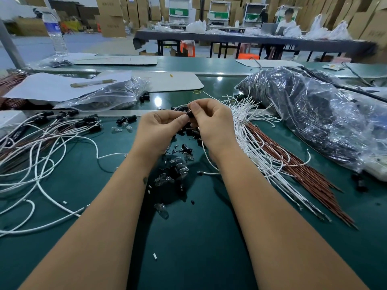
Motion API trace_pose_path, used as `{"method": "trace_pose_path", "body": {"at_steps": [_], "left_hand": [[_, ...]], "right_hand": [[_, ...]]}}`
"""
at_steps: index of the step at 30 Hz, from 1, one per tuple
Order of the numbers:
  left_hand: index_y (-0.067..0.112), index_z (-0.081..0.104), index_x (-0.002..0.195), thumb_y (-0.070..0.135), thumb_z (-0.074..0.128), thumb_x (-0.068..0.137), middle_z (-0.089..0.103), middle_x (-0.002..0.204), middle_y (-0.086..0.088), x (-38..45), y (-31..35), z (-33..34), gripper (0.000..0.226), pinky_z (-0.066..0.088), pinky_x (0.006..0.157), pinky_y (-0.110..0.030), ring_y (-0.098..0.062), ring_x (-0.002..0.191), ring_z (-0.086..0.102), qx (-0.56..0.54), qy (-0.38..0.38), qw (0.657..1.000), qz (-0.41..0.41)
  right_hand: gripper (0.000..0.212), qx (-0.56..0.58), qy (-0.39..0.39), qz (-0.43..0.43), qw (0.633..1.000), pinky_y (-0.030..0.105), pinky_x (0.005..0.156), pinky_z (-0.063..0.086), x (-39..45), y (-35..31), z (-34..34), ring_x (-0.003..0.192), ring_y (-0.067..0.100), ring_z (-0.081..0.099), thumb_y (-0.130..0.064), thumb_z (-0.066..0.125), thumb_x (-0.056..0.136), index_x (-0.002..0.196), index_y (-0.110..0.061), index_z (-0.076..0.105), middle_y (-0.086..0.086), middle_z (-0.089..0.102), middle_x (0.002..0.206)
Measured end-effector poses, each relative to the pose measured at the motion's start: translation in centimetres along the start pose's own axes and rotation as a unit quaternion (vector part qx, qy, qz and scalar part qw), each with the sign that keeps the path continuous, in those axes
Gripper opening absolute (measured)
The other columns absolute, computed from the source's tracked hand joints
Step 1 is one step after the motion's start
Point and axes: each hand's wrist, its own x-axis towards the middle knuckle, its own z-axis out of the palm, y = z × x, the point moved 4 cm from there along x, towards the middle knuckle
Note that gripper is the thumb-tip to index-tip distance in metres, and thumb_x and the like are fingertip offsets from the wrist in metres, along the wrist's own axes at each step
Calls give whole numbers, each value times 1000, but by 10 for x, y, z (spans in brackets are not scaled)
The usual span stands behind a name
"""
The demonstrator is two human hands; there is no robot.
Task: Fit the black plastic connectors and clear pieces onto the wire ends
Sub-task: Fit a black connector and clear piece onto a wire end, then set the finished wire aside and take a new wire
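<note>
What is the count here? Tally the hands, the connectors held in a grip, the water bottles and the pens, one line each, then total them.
Hands: 2 (left hand, right hand)
Black connector pinched in both grips: 1
Water bottle: 1
Pen: 1
Total: 5

Two hands join a black connector to a white wire above a green bench.

The left hand (pixel 161 124) and right hand (pixel 211 120) meet fingertip to fingertip, both pinching a small black connector (pixel 190 113) with a white wire (pixel 206 158) trailing down past the right wrist. Under the wrists lie loose black connectors (pixel 187 148) and clear pieces (pixel 162 210) on the green table (pixel 188 248). Finished leads (pixel 62 126) with black ends spread at left; a bundle of white and brown wires (pixel 278 151) fans out at right, beside a large plastic bag (pixel 314 114) of dark parts.
</note>
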Motion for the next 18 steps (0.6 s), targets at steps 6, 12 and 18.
{"method": "trace_pose_path", "body": {"at_steps": [6,12,18], "left_hand": [[14,71,94,3,57,93,49,42,15,1,-6,8,18,29,40,-12,0,39,32,-56,-4,997,-54],[17,72,74,13,75,82,66,53,13,-6,2,12,9,42,53,-7,6,49,55,20,77,997,-17],[24,69,65,20,78,79,62,53,11,-8,-1,20,17,44,54,-16,-1,48,50,99,91,991,-15]], "right_hand": [[17,52,35,20,998,26,70,55,4,3,-2,66,11,60,-8,59,94,81,-18,65,3,66,78],[14,-79,-27,-3,997,40,75,55,0,-2,-7,72,17,60,-14,58,94,84,-15,67,3,66,78],[21,-317,145,-23,937,19,59,45,14,-16,-66,68,13,55,-9,43,96,89,-11,62,5,65,87]]}}
